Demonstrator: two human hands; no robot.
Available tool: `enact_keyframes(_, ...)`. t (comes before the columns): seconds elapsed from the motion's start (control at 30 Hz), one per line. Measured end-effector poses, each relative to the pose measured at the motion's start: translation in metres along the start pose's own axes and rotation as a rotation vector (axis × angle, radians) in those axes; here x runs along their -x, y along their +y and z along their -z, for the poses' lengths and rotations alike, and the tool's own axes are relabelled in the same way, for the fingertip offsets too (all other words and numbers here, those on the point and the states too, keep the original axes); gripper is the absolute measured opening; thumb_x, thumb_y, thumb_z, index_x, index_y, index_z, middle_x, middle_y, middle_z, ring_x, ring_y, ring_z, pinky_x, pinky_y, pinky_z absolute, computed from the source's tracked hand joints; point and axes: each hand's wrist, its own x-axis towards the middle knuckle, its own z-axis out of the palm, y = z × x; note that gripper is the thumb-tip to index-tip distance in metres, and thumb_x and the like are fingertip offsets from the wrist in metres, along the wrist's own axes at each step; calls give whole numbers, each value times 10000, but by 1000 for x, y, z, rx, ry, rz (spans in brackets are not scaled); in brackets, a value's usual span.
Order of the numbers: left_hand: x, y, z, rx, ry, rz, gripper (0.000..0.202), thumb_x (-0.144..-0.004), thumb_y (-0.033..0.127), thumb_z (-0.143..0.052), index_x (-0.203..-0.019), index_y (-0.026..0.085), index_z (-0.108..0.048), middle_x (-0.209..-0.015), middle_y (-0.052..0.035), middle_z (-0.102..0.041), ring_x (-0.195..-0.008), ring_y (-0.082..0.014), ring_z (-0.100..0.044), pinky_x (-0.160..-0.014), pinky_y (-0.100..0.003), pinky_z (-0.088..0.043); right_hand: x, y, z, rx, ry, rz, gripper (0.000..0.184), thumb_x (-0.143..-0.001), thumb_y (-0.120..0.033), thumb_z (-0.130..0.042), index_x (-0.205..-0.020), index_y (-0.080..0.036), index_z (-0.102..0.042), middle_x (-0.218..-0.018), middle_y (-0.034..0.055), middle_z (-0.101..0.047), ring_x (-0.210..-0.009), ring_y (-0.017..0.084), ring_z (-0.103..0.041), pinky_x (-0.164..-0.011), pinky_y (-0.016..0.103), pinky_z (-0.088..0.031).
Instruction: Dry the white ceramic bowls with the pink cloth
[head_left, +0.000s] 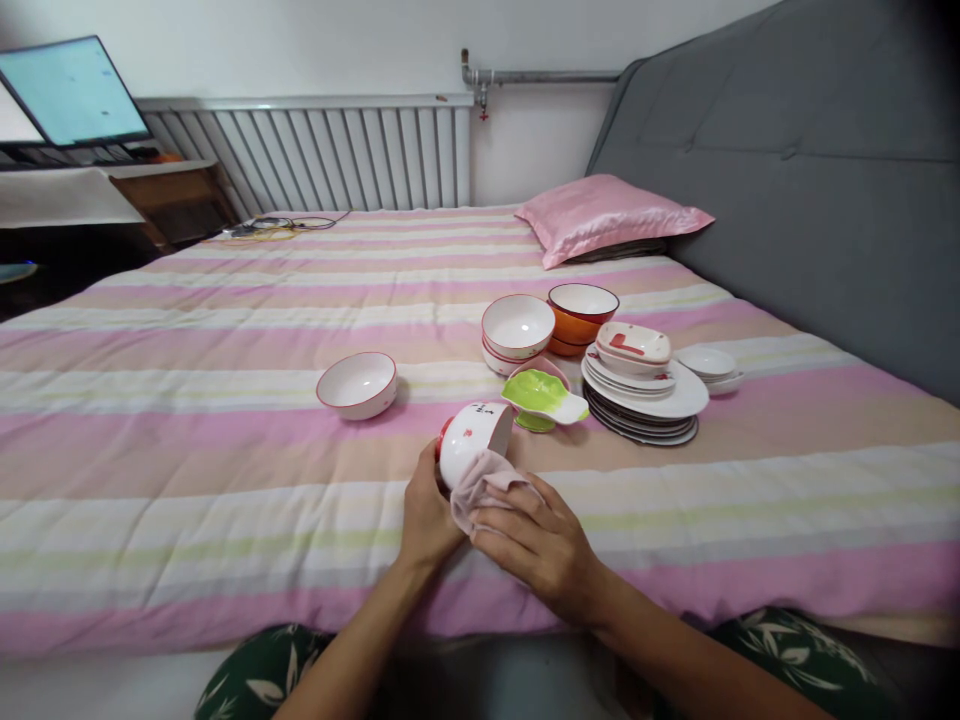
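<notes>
Tilted on its side above the bed, a white bowl (pixel 459 452) with a red foot and small red and black marks is gripped by my left hand (pixel 429 515). My right hand (pixel 536 540) presses a pale pink cloth (pixel 480 490) against the bowl's outside, its fingers closed over the cloth. Part of the left fingers is hidden behind the bowl and cloth. Just beyond the bowl stands a green leaf-shaped dish (pixel 540 395). A separate white bowl with a red rim (pixel 357 388) rests upright to the left.
Farther back are stacked white bowls (pixel 517 325) and orange bowls (pixel 583 315). Stacked plates (pixel 686 390) carry a rectangular dish (pixel 634 345); small white dishes (pixel 709 362) lie right of them. A pink pillow (pixel 607 215) leans near the grey headboard (pixel 787 180). Cables (pixel 292 226) lie at the far left.
</notes>
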Motion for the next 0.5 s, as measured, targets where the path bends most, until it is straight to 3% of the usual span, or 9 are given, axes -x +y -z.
enact_keyframes(0.2,-2,-7,-2,10,35,18,765,-561,301,-742,-1247,162,-432,-1159,-108,-604,-1009,-269,-605,-868,-383,-492,3,9,4,-30,13,-135,254,-923,-184,-408,-1016,-214,-643,-1028,19,-706,-1152,200,-530,-1004,419,-378)
enact_keyframes(0.37,-4,-5,0,-60,54,16,727,-573,318,-742,-1219,155,-452,-1164,-122,-585,-1042,-276,-579,-889,-405,-471,12,24,3,-116,32,-353,365,-792,-85,-410,-1071,-182,-623,-1100,79,-664,-1192,249,-498,-960,465,-418)
enact_keyframes(0.5,-8,-11,4,64,66,106,687,-577,314,-728,-1192,131,-481,-1114,-125,-605,-993,-270,-593,-823,-378,-498,14,30,3,-166,73,-454,456,-735,-32,-394,-1103,-195,-608,-1100,72,-659,-1199,247,-495,-975,474,-424)
